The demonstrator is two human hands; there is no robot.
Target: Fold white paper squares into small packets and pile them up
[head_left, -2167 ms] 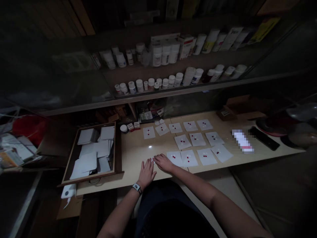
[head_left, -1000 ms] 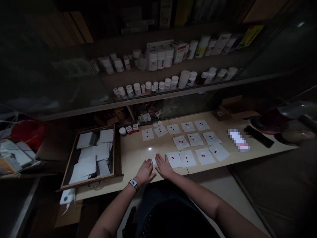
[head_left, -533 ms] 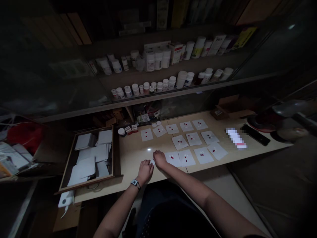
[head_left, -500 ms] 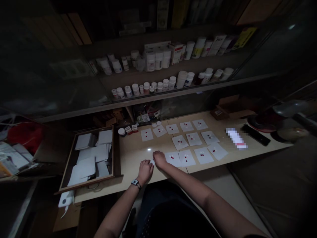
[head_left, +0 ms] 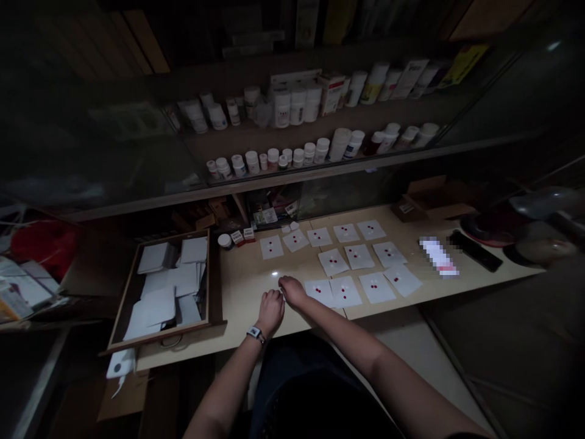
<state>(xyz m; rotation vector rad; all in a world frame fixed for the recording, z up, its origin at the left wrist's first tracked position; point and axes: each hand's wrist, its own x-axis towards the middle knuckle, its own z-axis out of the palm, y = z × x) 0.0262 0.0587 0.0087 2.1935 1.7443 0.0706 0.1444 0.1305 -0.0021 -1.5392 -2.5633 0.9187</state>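
Note:
Both hands meet low over the wooden counter, left of the laid-out sheets. My left hand [head_left: 271,311], with a watch on its wrist, is closed, fingers curled toward the right. Touching or almost touching it, my right hand [head_left: 293,292] is closed too. A small white piece of paper [head_left: 282,292] is pinched between them, mostly hidden by the fingers. Close to my right hand lies a white paper sheet [head_left: 320,292] with red and pale pills on it. Several similar sheets [head_left: 346,291] with pills are spread in rows behind and to the right.
An open drawer [head_left: 213,292] on the left holds stacked white paper. Small boxes [head_left: 248,234] and a dark jar [head_left: 225,241] stand at the back. A black phone [head_left: 478,251] and an open carton [head_left: 406,210] are at right. Shelves above carry several white bottles [head_left: 340,144].
My hands have drawn closer together, the left rising slightly and the right shifting a little left. Less of the white paper shows between them. The view has shifted slightly.

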